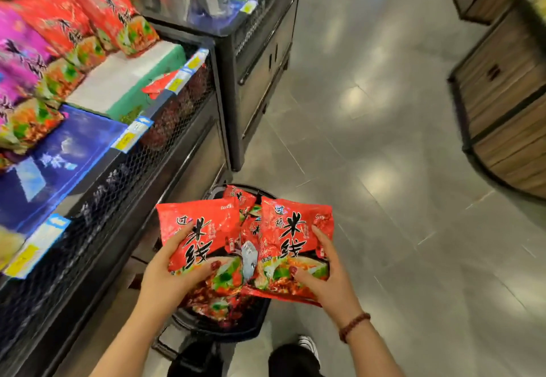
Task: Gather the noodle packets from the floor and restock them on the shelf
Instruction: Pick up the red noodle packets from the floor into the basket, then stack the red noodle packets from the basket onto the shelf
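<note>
The left hand (pixel 171 273) grips the left packet (pixel 201 229) by its lower edge, thumb curled over the front. The right hand (pixel 325 276) holds the right packet (pixel 295 229) the same way. Both look light, with slick, crinkly film and probably brittle noodles inside, so they are best held gently at the edges. They are glossy red with bold black characters. The basket (pixel 236 326) sits beneath the hands, the shelf (pixel 165 128) to their left.
</note>
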